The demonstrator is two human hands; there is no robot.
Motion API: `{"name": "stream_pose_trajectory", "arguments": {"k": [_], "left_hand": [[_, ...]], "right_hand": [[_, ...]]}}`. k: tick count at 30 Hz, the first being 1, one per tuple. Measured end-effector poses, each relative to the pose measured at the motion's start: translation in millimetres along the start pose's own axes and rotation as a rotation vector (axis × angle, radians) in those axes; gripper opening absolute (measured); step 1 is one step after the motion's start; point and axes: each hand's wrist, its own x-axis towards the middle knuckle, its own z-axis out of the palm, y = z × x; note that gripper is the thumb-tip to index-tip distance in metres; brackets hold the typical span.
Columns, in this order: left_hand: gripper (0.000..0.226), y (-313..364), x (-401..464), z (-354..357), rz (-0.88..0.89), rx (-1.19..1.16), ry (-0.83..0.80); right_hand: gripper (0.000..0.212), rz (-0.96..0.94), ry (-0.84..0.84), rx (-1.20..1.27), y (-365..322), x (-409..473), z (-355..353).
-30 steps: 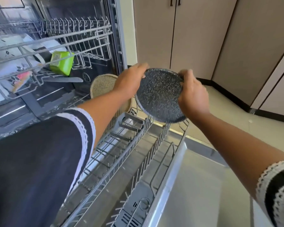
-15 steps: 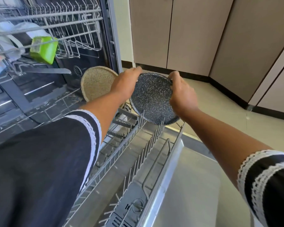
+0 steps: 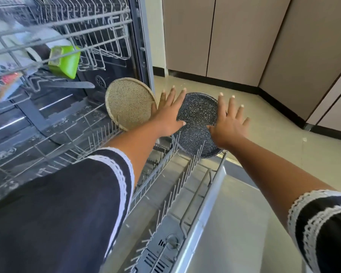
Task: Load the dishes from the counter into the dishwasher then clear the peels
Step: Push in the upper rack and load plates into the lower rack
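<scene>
A dark speckled plate (image 3: pixel 197 123) stands on edge among the tines at the far end of the lower dishwasher rack (image 3: pixel 165 186). My left hand (image 3: pixel 168 115) and my right hand (image 3: pixel 227 123) hover on either side of the plate with fingers spread straight, holding nothing. A beige speckled plate (image 3: pixel 129 106) stands upright in the same rack just left of the dark one, partly behind my left hand.
The upper rack (image 3: pixel 67 26) is pulled out at top left and holds a green container (image 3: pixel 64 61) and some white dishes. The open dishwasher door (image 3: pixel 230 223) lies below. Beige cabinets (image 3: pixel 234 36) and floor stand beyond.
Both hands lowered the dark plate into the rack tines, then let go and spread open. The camera view shifted slightly.
</scene>
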Motion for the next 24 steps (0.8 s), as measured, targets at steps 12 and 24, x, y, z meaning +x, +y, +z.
{"name": "stream_pose_trajectory", "arguments": {"k": [12,24], "left_hand": [[0.094,45,-76,-140,-0.188,0.295,0.096],[0.089,110,-103,-420,-0.339,0.311,0.292]], "right_hand": [[0.095,-0.178,-0.055,-0.101,-96,-14,-199],[0.088,-0.273,-0.076,-0.035,-173,-31,-470]]}}
